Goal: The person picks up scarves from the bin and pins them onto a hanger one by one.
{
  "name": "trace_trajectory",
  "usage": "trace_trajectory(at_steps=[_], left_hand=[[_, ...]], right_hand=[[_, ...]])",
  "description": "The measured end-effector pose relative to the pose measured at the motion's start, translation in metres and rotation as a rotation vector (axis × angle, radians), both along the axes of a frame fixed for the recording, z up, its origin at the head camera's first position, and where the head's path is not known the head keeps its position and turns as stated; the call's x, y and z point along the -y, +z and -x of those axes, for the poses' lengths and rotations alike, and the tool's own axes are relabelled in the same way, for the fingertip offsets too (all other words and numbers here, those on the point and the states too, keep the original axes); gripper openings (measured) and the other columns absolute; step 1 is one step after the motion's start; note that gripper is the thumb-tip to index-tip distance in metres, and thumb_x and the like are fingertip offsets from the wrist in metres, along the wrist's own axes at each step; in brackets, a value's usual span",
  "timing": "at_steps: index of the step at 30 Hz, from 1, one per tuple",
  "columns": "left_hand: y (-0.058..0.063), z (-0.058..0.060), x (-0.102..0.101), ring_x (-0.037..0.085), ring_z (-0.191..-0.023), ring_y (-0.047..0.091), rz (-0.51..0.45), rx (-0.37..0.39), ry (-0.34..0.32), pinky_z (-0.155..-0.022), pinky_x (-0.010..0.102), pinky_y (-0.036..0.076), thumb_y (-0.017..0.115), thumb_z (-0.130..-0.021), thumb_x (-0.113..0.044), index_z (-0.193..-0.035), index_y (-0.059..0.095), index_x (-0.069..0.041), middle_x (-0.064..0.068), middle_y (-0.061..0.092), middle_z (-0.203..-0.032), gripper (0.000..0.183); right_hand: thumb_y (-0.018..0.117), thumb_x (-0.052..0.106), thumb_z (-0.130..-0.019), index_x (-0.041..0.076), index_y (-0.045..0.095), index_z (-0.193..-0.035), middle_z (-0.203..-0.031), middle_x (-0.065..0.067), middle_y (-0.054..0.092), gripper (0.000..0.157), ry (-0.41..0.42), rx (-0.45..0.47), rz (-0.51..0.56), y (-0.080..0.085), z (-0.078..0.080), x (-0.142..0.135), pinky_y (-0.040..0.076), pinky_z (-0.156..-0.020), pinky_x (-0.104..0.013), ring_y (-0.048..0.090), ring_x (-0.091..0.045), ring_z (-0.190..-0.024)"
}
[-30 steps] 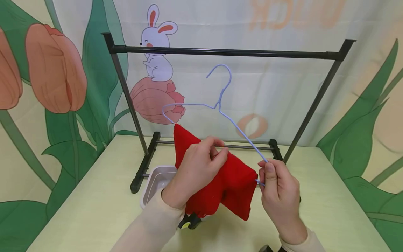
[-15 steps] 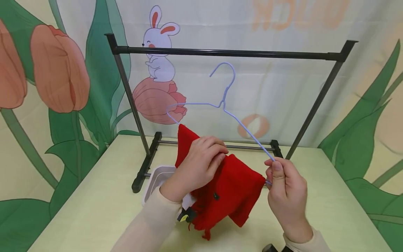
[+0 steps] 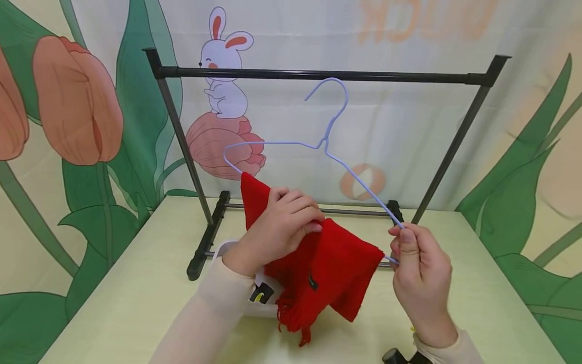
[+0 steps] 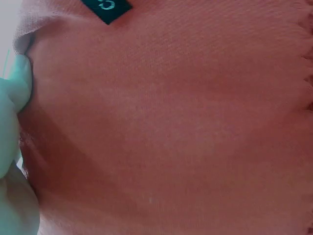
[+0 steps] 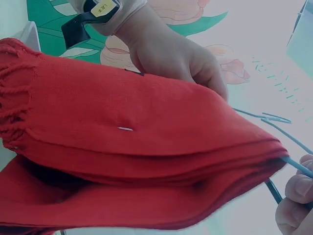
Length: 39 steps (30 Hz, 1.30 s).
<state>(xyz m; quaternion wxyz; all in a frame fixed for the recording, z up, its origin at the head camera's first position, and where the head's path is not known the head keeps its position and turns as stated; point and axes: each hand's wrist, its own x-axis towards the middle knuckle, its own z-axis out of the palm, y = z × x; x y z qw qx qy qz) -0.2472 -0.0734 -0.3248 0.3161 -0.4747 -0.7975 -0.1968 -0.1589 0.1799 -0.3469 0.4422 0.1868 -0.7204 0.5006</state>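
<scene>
A red fringed scarf (image 3: 338, 263) hangs folded over the lower bar of a light purple wire hanger (image 3: 364, 186). My left hand (image 3: 286, 217) grips the scarf's top fold near its middle, fingers curled over the edge. With thumb and fingers, my right hand (image 3: 423, 278) pinches the hanger's right corner, just beyond the cloth. A small dark label (image 4: 108, 9) shows on the scarf in the left wrist view. Several layers and the twisted fringe (image 5: 17, 98) appear in the right wrist view. Cloth and left hand hide most of the lower bar.
Behind the hands stands a black garment rack; its top bar (image 3: 282, 74) runs just behind the hanger's hook. A white plastic basin (image 3: 261, 311) sits on the table (image 3: 491, 303), partly covered by the left arm and scarf. A printed curtain hangs behind.
The hanger has risen and shifted right, its hook now level with the rack's top bar. The right hand moved right with it. The scarf has turned, bringing its label and fringe into view.
</scene>
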Motion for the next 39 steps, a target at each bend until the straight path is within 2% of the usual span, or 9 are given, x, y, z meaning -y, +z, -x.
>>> trace_trajectory(at_steps=[3,6,10,15,18,25,32,37,39], left_hand=[[0.004,-0.001,0.002,0.019,-0.111,0.068,0.012,-0.020,0.027,-0.103,0.045,0.044,0.080,-0.098,-0.017,-0.113,0.073,-0.014,0.000,0.076,-0.112,0.017],[0.006,-0.002,0.005,0.019,-0.109,0.069,0.052,0.029,0.046,-0.104,0.043,0.047,0.080,-0.098,-0.014,-0.117,0.071,-0.012,0.001,0.076,-0.112,0.021],[0.005,-0.001,0.007,0.017,-0.109,0.067,0.085,0.116,0.014,-0.104,0.041,0.048,0.073,-0.103,-0.017,-0.123,0.071,-0.013,0.000,0.073,-0.114,0.020],[0.011,0.001,0.002,0.017,-0.115,0.065,0.125,0.135,-0.056,-0.109,0.040,0.047,0.068,-0.106,-0.026,-0.125,0.071,-0.015,-0.002,0.072,-0.118,0.022],[0.015,0.002,-0.002,0.013,-0.110,0.066,0.154,0.138,-0.069,-0.105,0.037,0.046,0.068,-0.106,-0.029,-0.124,0.072,-0.017,-0.005,0.073,-0.113,0.022],[0.023,-0.004,-0.008,0.009,-0.095,0.064,0.268,0.077,0.025,-0.095,0.035,0.045,0.066,-0.107,-0.039,-0.119,0.075,-0.024,-0.008,0.069,-0.099,0.022],[0.030,-0.008,-0.022,0.010,-0.093,0.062,0.329,0.189,-0.027,-0.093,0.029,0.054,0.069,-0.106,-0.038,-0.116,0.069,-0.018,-0.006,0.069,-0.103,0.023],[0.025,-0.007,-0.031,0.006,-0.082,0.063,0.365,0.199,0.061,-0.087,0.029,0.050,0.070,-0.103,-0.050,-0.114,0.068,-0.021,-0.010,0.072,-0.089,0.031],[0.024,-0.007,-0.032,0.005,-0.082,0.066,0.369,0.240,0.083,-0.090,0.030,0.050,0.069,-0.102,-0.053,-0.117,0.069,-0.021,-0.010,0.074,-0.090,0.036]], right_hand=[[0.055,-0.007,-0.108,-0.014,0.068,-0.102,-0.073,-0.005,0.055,0.016,0.001,-0.012,0.007,-0.001,0.001,-0.003,0.046,-0.057,-0.011,0.049,-0.005,-0.062],[0.055,-0.006,-0.108,-0.013,0.069,-0.102,-0.072,-0.004,0.056,0.017,0.002,-0.015,0.017,-0.001,0.001,-0.004,0.046,-0.056,-0.011,0.049,-0.004,-0.061],[0.055,-0.006,-0.108,-0.013,0.069,-0.101,-0.073,-0.001,0.057,0.017,0.011,-0.016,0.032,0.001,0.000,-0.003,0.046,-0.056,-0.011,0.049,-0.005,-0.061],[0.055,-0.009,-0.107,-0.015,0.068,-0.101,-0.073,-0.003,0.056,0.015,0.015,-0.037,0.021,0.002,0.001,-0.003,0.047,-0.057,-0.011,0.049,-0.004,-0.062],[0.055,-0.008,-0.107,-0.015,0.068,-0.102,-0.073,-0.005,0.055,0.015,0.008,-0.042,0.009,0.003,0.002,-0.003,0.048,-0.059,-0.011,0.049,-0.004,-0.063],[0.057,-0.004,-0.108,-0.013,0.069,-0.102,-0.074,-0.006,0.057,0.016,-0.013,-0.023,-0.004,0.004,0.001,-0.002,0.050,-0.061,-0.011,0.051,-0.005,-0.065],[0.057,-0.001,-0.108,-0.013,0.068,-0.101,-0.072,-0.009,0.055,0.018,-0.027,-0.041,-0.032,0.003,0.003,-0.003,0.044,-0.062,-0.012,0.048,-0.004,-0.068],[0.057,-0.004,-0.108,-0.012,0.069,-0.102,-0.074,-0.010,0.055,0.016,-0.017,-0.030,-0.033,-0.001,0.006,-0.002,0.041,-0.060,-0.013,0.048,-0.005,-0.069],[0.057,-0.005,-0.107,-0.011,0.069,-0.102,-0.074,-0.009,0.055,0.015,-0.012,-0.022,-0.029,-0.003,0.007,-0.002,0.041,-0.060,-0.014,0.048,-0.005,-0.069]])
